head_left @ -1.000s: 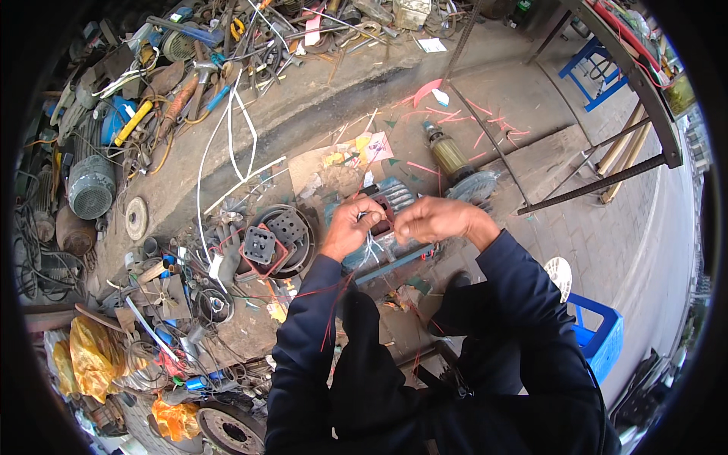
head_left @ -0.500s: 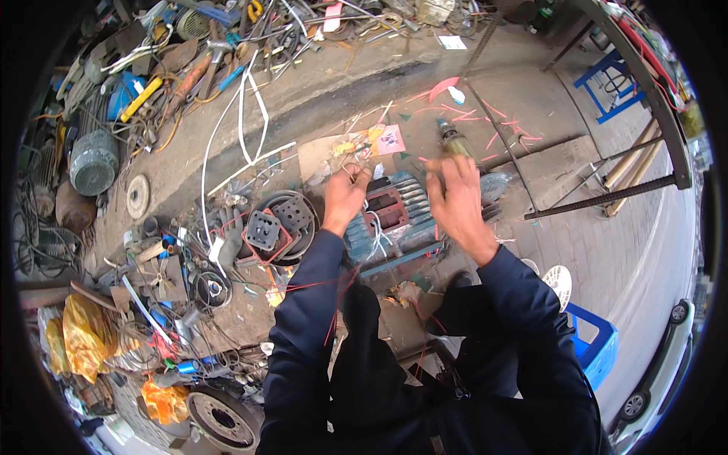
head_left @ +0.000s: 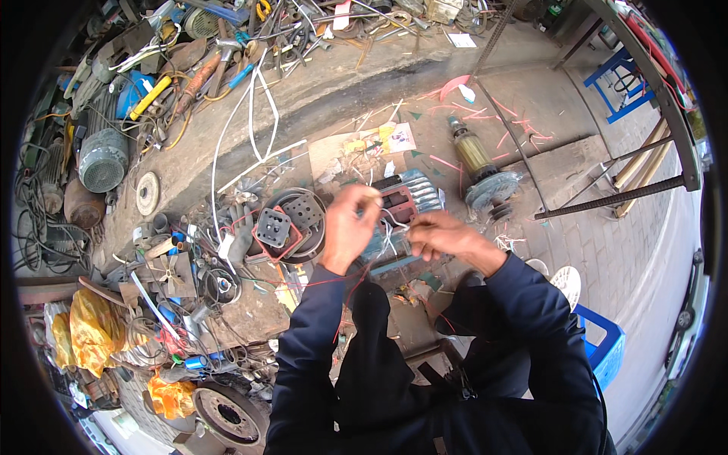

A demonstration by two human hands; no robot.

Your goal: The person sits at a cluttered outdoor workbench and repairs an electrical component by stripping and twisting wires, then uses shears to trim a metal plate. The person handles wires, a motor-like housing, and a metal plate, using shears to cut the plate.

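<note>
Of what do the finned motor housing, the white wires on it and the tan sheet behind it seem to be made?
Finned motor housing: probably cast metal, worn blue-green paint, judging by rigid ribs.
White wires: perhaps plastic-sleeved; smooth, loose curves suggest it.
Tan sheet: likely cardboard, its flat, matte look.

My left hand (head_left: pixel 352 229), blurred, is above the motor (head_left: pixel 426 199)'s left end. My right hand (head_left: pixel 449 238), fingers curled, is beside the white wires (head_left: pixel 388 237) spilling from its red box (head_left: pixel 400 211). A rotor (head_left: pixel 473 155) lies beyond, to the right.
</note>
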